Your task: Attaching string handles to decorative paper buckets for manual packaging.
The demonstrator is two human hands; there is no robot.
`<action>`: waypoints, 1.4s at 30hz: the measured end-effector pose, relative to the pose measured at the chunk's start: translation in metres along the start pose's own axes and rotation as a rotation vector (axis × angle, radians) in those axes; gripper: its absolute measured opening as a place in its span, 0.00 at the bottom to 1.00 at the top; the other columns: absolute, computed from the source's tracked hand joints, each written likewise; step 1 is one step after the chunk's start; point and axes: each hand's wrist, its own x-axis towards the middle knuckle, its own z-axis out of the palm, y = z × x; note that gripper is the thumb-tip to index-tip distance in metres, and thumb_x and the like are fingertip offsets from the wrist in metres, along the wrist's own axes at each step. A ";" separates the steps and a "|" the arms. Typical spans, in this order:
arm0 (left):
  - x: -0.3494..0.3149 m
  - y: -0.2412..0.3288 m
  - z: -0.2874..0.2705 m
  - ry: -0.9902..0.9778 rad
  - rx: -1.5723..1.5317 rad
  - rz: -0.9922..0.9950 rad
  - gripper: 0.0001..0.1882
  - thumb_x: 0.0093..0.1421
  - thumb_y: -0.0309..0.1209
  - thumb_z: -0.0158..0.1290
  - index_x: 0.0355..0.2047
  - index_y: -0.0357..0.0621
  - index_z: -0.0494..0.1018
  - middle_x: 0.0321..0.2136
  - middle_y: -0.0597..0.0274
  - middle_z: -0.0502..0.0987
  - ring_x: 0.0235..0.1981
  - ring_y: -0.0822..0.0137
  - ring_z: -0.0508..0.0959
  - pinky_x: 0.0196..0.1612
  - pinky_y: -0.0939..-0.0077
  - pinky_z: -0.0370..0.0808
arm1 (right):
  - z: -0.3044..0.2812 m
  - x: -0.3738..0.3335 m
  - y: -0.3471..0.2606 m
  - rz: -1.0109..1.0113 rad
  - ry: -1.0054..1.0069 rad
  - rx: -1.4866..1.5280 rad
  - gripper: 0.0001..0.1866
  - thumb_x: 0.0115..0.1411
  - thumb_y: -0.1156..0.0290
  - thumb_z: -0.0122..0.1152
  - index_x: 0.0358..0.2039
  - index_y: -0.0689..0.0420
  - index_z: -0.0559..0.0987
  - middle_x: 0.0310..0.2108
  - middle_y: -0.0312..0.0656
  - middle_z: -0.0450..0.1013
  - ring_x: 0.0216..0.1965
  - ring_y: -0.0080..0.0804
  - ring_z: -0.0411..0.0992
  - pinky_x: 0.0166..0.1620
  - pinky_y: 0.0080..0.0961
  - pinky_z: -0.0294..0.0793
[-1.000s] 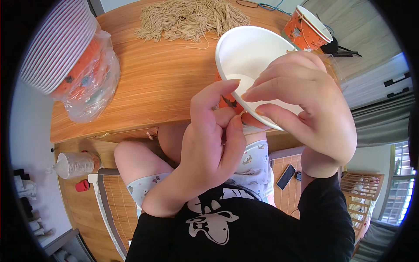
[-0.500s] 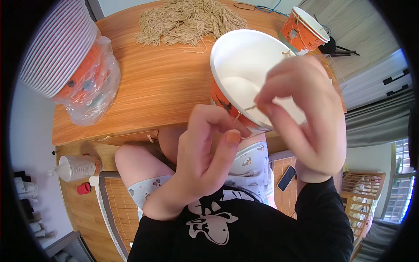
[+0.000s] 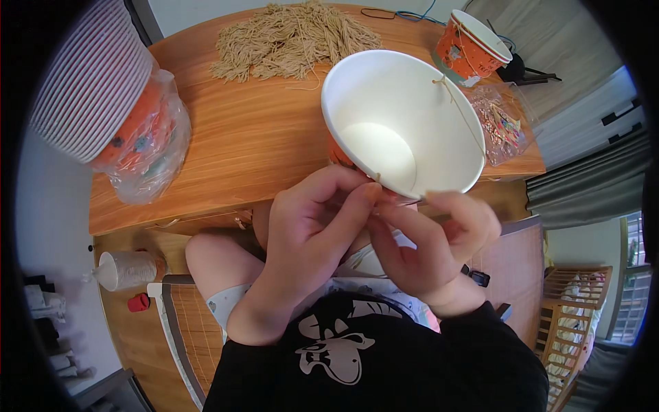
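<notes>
Head view: left hand [image 3: 309,233] and right hand [image 3: 432,240] pinch a thin tan string [image 3: 458,110] at the near rim of the white-lined orange paper cup [image 3: 398,130], held above the wooden table [image 3: 261,144]. Keep the string taut; avoid crushing the rim.

Bright, even daylight across the wooden table [image 3: 247,144], and the white inside of the paper cup [image 3: 401,123] glows, nearly washed out at its base. Soft shadow sits under both hands and over the lap. Focus is crisp at centre. Fisheye bend curves the table edge, and a black rim rings the frame. The stack of cups [image 3: 89,82] at left stretches and smears slightly
</notes>
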 end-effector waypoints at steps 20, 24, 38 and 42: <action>-0.002 -0.001 0.009 0.054 0.737 0.402 0.04 0.61 0.24 0.58 0.36 0.39 0.81 0.33 0.59 0.82 0.32 0.69 0.79 0.37 0.77 0.75 | -0.007 -0.014 0.009 0.417 -0.283 0.554 0.11 0.50 0.78 0.69 0.34 0.53 0.79 0.25 0.33 0.70 0.27 0.34 0.67 0.34 0.30 0.61; -0.010 -0.002 0.007 0.126 0.789 0.401 0.07 0.57 0.20 0.61 0.37 0.38 0.82 0.35 0.56 0.81 0.32 0.70 0.79 0.36 0.79 0.74 | -0.007 -0.005 0.009 0.548 -0.204 0.733 0.06 0.55 0.78 0.65 0.33 0.56 0.79 0.26 0.35 0.71 0.28 0.32 0.66 0.36 0.28 0.63; -0.007 -0.012 0.003 0.199 0.365 0.087 0.08 0.59 0.19 0.61 0.39 0.35 0.80 0.29 0.65 0.81 0.30 0.82 0.76 0.34 0.87 0.72 | 0.001 -0.004 0.008 0.580 -0.136 0.890 0.04 0.56 0.76 0.64 0.32 0.57 0.78 0.33 0.40 0.74 0.37 0.36 0.68 0.42 0.28 0.65; -0.005 -0.016 0.007 0.256 0.339 0.175 0.07 0.59 0.18 0.60 0.38 0.34 0.79 0.28 0.66 0.80 0.31 0.79 0.78 0.36 0.87 0.73 | 0.002 -0.003 0.006 0.354 -0.157 0.682 0.09 0.50 0.73 0.68 0.33 0.54 0.79 0.33 0.38 0.73 0.36 0.37 0.69 0.40 0.32 0.64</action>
